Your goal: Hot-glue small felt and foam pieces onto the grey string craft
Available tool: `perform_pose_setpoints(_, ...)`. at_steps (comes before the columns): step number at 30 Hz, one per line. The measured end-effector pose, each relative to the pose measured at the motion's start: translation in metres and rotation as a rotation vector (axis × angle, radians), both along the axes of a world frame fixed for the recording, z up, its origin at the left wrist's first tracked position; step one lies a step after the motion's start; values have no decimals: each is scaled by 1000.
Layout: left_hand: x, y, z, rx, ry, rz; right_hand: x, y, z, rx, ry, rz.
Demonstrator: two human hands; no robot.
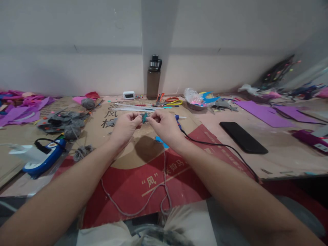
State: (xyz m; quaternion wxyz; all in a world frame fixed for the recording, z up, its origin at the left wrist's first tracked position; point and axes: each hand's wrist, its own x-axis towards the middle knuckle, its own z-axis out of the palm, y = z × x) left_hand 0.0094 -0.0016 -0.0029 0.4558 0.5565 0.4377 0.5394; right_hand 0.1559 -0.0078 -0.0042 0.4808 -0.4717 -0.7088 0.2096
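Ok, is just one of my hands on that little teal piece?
No, the left hand and the right hand both pinch the small teal piece between them.

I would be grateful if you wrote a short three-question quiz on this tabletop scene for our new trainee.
1. True or false: the drinking bottle stands upright.
2. Which item is pinched between the fingers of the left hand and right hand? A) scissors; B) small teal piece; C) digital clock.
3. Fill in the blank: the black phone lies on the side of the person's ____ arm.

Key: 1. True. 2. B. 3. Right.
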Motion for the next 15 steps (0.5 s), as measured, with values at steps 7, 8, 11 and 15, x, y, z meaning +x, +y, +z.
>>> perform_pose_setpoints(7,-1,-2,0,52,169,12,2,-3,1,82,35,-31)
perform_pose_setpoints(8,-1,-2,1,56,173,9,2,-3,1,87,31,-28)
perform_pose_setpoints(11,0,-5,4,65,196,9,3,-1,1,79,8,-15)
perform_pose_setpoints(15,0,-7,7,57,239,-3,3,-1,3,48,8,8)
